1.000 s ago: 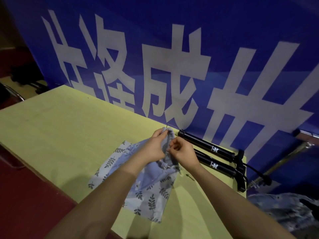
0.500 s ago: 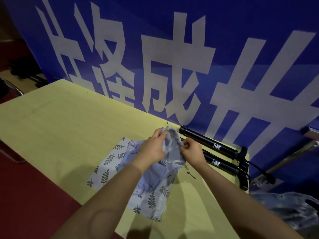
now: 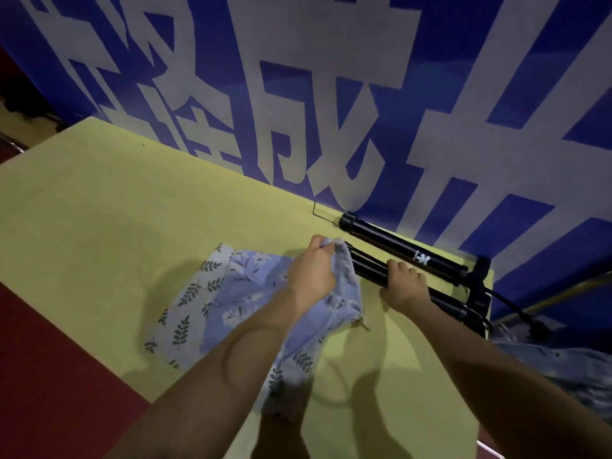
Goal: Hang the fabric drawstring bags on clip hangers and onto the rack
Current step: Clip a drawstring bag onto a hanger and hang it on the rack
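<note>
Bag mouth gathered beside the black hangers

On the yellow table (image 3: 99,200), the blue floral bag (image 3: 251,276), soft and light, is pinched at its gathered mouth, the firmest hold, by the left hand (image 3: 311,276); the right hand (image 3: 402,286) curls round a black clip hanger (image 3: 371,271).

"How many bags?"
"Two: a blue flower bag (image 3: 261,286) on a white leaf bag (image 3: 185,313)."
"Hands?"
"Two: left hand (image 3: 313,276), right hand (image 3: 405,286)."
"Black tubes?"
"Two black tubes (image 3: 404,251)."
</note>
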The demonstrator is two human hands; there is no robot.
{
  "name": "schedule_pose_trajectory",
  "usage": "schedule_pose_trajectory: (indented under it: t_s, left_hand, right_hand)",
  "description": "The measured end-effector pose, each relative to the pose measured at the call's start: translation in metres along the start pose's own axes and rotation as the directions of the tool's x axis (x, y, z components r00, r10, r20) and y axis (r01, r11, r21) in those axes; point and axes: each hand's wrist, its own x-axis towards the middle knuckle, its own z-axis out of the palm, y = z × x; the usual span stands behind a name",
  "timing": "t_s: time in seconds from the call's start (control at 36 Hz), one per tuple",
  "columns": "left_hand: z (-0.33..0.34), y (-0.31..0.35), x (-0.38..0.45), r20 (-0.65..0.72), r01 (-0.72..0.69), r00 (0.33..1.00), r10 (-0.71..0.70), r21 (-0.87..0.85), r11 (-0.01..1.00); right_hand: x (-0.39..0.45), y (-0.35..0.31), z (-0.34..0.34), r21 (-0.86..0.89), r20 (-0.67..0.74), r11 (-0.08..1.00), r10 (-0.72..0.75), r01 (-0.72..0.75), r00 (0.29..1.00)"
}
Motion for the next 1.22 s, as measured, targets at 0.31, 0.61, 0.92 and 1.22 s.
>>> schedule_pose_trajectory:
  t_s: [0.31, 0.61, 0.92, 1.22]
  left_hand:
    - [0.013, 0.003, 0.003, -0.019, 0.006, 1.000, -0.005, 0.043, 0.999]
    - [0.008, 0.006, -0.030, -0.079, -0.048, 0.996, 0.048, -0.002, 0.999]
    - [-0.008, -0.003, -0.055, -0.056, -0.056, 0.997, 0.050, -0.113, 0.992]
    - [-0.035, -0.007, -0.065, -0.165, -0.089, 0.985, 0.050, -0.242, 0.966]
  right_hand:
    - [0.013, 0.007, -0.010, -0.028, -0.015, 0.998, -0.061, 0.060, 0.998]
    - [-0.031, 0.012, -0.043, 0.013, -0.226, 0.994, -0.101, 0.107, 0.969]
    - [-0.088, 0.003, -0.067, 0.302, -0.405, 0.949, 0.040, 0.092, 0.913]
    - [-0.129, 0.006, -0.079, 0.409, -0.367, 0.879, -0.088, 0.245, 0.926]
